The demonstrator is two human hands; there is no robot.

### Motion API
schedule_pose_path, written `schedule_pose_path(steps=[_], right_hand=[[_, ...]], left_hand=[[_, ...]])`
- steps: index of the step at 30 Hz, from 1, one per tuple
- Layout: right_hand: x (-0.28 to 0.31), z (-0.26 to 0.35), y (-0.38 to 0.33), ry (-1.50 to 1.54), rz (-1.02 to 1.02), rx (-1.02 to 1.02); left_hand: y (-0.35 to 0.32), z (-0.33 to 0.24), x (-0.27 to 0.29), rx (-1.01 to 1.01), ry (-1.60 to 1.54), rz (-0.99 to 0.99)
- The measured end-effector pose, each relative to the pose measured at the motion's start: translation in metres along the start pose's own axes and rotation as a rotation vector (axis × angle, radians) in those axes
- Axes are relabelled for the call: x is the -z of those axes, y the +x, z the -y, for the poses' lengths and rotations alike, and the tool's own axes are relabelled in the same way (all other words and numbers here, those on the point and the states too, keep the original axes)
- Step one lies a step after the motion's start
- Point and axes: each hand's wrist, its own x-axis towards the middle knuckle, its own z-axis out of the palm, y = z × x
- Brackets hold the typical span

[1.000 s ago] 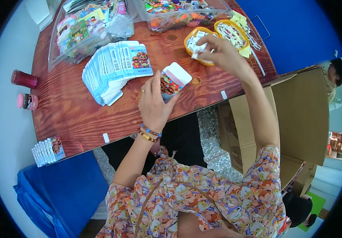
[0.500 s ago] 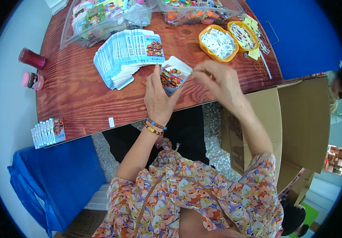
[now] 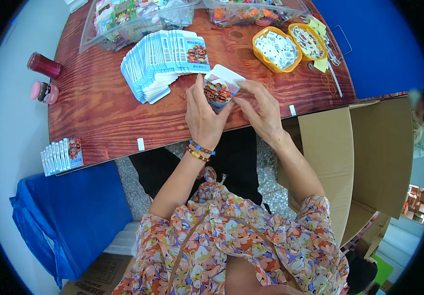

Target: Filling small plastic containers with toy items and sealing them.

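A small light-blue printed carton (image 3: 218, 92) with its white top flap up stands over the table's near edge. My left hand (image 3: 204, 110) grips it from the left, fingers behind and thumb at the front. At its right side is my right hand (image 3: 263, 110), with the index fingertip at the flap and the thumb lower by the carton's edge. Whether something tiny sits in those fingers is hidden. Just beyond lies a fanned pile of flat blue cartons (image 3: 155, 61), the topmost showing cartoon figures.
Two yellow baskets (image 3: 277, 68) of small white pieces stand at right, near rubber bands (image 3: 328, 83). Clear bins (image 3: 107, 40) of colourful items line the back. More cartons (image 3: 63, 157) sit at the left corner; a pink-lidded jar (image 3: 45, 92) is farther back. A large cardboard box (image 3: 327, 162) stands right.
My right hand has moved left and down to the carton's open top. The left hand still holds the carton. The whole view has shifted slightly.
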Motion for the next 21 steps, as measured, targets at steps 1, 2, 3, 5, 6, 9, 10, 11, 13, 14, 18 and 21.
schedule_pose_path(steps=[1,2,3,5,6,9,10,11,13,14,18,21], right_hand=[[0.001,-0.001,0.003,-0.032,0.015,0.068],[0.002,-0.001,0.004,-0.072,0.026,0.131],[0.002,-0.001,0.003,-0.072,0.023,0.127],[0.000,0.002,-0.001,0.050,0.123,0.045],[-0.002,0.002,0.000,0.058,0.126,0.043],[-0.009,-0.005,0.000,-0.026,0.158,0.117],[-0.011,-0.004,-0.003,0.029,0.094,0.077],[-0.013,-0.004,-0.006,0.086,0.031,0.037],[-0.018,-0.013,-0.010,0.076,0.006,0.053],[-0.022,-0.017,-0.011,0.066,-0.019,0.072],[-0.026,-0.028,-0.014,0.130,-0.006,0.010],[-0.021,-0.037,-0.012,0.130,0.000,0.069]], left_hand=[[-0.001,0.000,0.001,0.000,0.007,-0.002],[-0.004,0.000,0.002,0.004,-0.020,-0.021],[-0.005,0.001,0.002,0.009,-0.049,-0.040],[-0.006,0.006,-0.003,-0.017,-0.016,-0.045],[-0.008,0.008,-0.003,-0.040,0.017,-0.054],[-0.011,0.005,-0.007,0.065,-0.008,-0.028],[-0.010,0.005,-0.008,0.057,-0.025,-0.031],[-0.010,0.004,-0.008,0.059,-0.024,-0.030],[-0.011,0.004,-0.009,0.059,0.017,-0.038],[-0.013,0.005,-0.010,0.058,0.020,-0.036],[-0.022,0.009,-0.007,-0.036,0.042,-0.017],[-0.021,0.014,0.006,-0.131,-0.046,0.000]])
